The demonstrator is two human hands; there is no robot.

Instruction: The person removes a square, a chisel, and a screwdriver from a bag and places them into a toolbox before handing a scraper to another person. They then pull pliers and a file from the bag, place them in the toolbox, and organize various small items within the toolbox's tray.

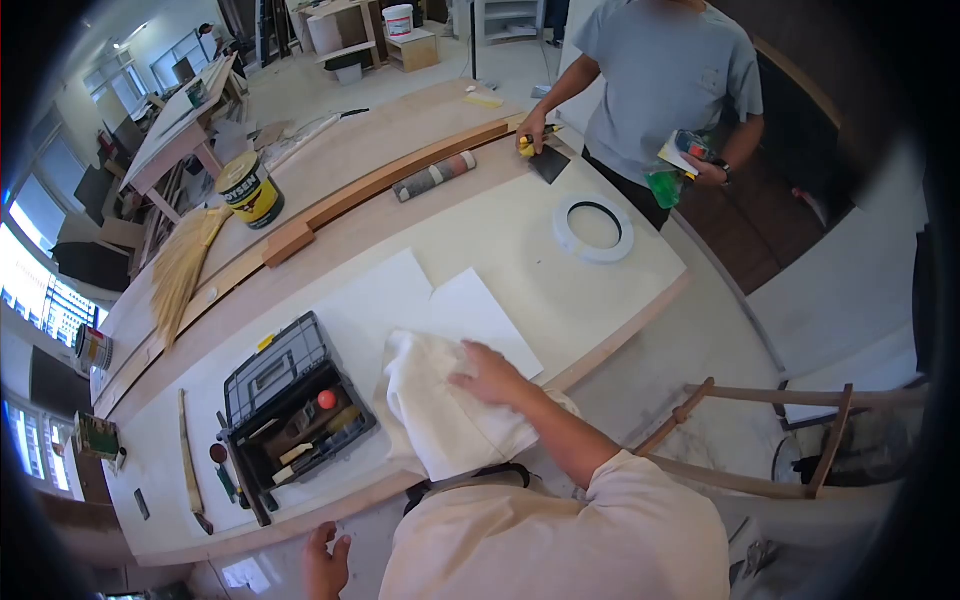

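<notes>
My right hand (487,375) rests on a crumpled cream cloth (430,400) at the table's near edge, its fingers apart on the fabric. Below the front edge of the table hangs my left hand (327,562), empty, with its fingers apart and slightly curled. White sheets (485,310) lie just beyond the cloth. To the left of the cloth, an open black toolbox (300,420) holds hand tools and a small red round item.
Across the table (640,310), a person (665,80) holds a yellow tool and other items. Also there: a white ring (593,228), a roll (434,177), a wooden strip (400,180), a broom (185,270), a paint can (250,190). A wooden frame (760,480) stands right.
</notes>
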